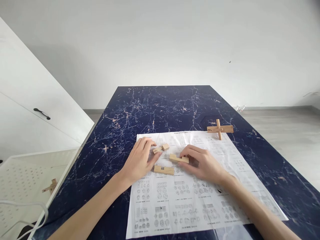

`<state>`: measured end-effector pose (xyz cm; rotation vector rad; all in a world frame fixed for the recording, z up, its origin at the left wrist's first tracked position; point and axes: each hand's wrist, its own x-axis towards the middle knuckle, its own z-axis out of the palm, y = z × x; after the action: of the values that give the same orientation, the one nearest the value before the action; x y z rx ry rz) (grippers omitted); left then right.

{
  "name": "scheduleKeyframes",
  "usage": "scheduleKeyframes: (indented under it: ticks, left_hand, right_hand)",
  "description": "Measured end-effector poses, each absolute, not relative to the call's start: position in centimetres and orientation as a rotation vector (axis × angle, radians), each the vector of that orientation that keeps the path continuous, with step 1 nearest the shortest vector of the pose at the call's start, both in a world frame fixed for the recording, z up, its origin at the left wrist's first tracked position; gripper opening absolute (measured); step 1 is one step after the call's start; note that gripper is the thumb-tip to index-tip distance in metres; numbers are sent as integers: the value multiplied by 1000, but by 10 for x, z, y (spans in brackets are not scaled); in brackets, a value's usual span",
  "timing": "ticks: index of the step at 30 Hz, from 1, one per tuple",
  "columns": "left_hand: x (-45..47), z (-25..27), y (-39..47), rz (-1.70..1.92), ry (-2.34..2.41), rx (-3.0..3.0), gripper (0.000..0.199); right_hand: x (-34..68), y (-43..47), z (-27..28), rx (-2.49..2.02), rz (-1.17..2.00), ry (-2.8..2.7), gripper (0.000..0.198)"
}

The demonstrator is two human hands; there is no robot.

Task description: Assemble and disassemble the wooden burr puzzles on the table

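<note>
My left hand (pixel 139 159) has its thumb and index finger closed about a small notched wooden puzzle piece (pixel 165 146), which bears dark marks on its near end. My right hand (pixel 203 162) pinches a second notched wooden puzzle piece (pixel 174 158) between thumb and fingers, its left end sticking out. Between the hands and nearer to me, a third notched wooden puzzle piece (pixel 164 170) lies on the paper, apart from the right hand and close to the left thumb. Under all of them is a large creased sheet of printed diagrams (pixel 180 213).
A cross-shaped wooden puzzle (pixel 220 129) rests at the sheet's far right corner. The sheet lies on a dark blue marble-patterned table (pixel 160 106). To the left are a white perforated surface (pixel 22 173) with another wooden cross (pixel 51 186), a white cable (pixel 45 213) and a white cabinet (pixel 30 83).
</note>
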<state>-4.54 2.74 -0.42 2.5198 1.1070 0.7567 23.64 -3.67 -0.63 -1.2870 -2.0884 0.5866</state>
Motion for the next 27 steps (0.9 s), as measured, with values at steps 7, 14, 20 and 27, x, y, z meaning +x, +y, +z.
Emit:
scheduleKeyframes:
  ticks: [7,14,20,27]
  left_hand:
    - [-44,6,15,1018,1077,2538,21]
    - [-36,10,-3,978,926,2545,18]
    - [-33,4,-5,935,924,2474,19]
    - [-33,5,-5,927,928,2414,17]
  right_hand:
    - [242,-37,-17,-1274,385,-2012,22]
    - [236,-37,-14,-1174,317,-1962,13]
    - [237,-39,-12,-1192,262,-1949,14]
    - [235,-39,-9,-1023,139,-1973,20]
